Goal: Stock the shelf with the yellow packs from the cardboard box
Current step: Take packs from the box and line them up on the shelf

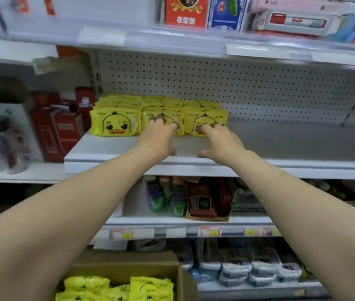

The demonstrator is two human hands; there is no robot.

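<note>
Three rows of flat yellow plastic duck-face packs stand at the left of the white metal shelf, set back from its near edge. The left hand, fingers spread wide, touches the middle row's front pack. The right hand does likewise at the right row, gripping nothing. More packs lie in the brown cardboard box below. They look light, soft and slippery (probably squashy), so they are best clamped across their flat faces, several together.

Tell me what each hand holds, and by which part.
Nothing is held. The left hand touches the front of the middle yellow pack with its fingertips; the right hand touches the right yellow pack.
</note>
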